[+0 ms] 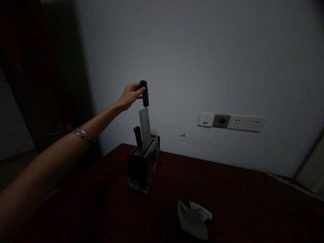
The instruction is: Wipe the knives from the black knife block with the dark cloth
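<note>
Left fingers (140, 91) clamp a cleaver (145, 123); red table (168, 185) at 6 o'clock, wall (167, 44) 12, sockets (245, 124) 3, cloth (192, 221) 5, knife block (138, 168) 7.

1. From here, the knife block (139, 168) stands on the desk (235, 192), the wall (192, 67) behind it at twelve o'clock.
2. The cleaver (145, 125) is blade-down in the block, the second knife (138, 136) at its nine o'clock.
3. The left hand (129, 96) is above the block at eleven o'clock, fingers on the cleaver.
4. The cloth (193, 219) lies at the block's five o'clock, nearer me.
5. Sockets (233, 123) sit on the wall, toward two o'clock.
</note>
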The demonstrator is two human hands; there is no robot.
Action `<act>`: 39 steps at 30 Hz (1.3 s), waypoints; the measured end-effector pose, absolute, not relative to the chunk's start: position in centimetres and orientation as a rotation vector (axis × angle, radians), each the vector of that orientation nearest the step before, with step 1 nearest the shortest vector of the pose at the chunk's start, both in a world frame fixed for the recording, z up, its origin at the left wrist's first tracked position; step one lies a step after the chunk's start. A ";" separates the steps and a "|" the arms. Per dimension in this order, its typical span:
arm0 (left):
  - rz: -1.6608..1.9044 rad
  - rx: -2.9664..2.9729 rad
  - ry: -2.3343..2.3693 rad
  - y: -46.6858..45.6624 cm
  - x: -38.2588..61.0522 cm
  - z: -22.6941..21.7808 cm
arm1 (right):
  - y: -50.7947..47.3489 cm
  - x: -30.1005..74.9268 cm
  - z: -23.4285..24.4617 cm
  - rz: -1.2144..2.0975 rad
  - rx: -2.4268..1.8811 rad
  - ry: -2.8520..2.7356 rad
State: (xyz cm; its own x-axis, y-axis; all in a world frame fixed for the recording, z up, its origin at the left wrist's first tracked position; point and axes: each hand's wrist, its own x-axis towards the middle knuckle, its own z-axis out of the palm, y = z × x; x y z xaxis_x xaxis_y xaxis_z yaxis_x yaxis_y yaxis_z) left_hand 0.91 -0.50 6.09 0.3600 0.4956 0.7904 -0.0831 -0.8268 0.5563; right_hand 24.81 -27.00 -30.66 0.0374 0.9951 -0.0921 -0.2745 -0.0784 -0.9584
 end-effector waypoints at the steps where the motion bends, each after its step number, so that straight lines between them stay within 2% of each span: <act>1: 1.485 2.117 0.361 -0.5 0.9 6.0 | -26.3 25.0 -30.6 1.340 -1.085 -0.928; 39: 1.349 2.120 0.384 0.4 1.3 4.5 | -25.4 25.1 -30.0 1.214 -1.112 -0.968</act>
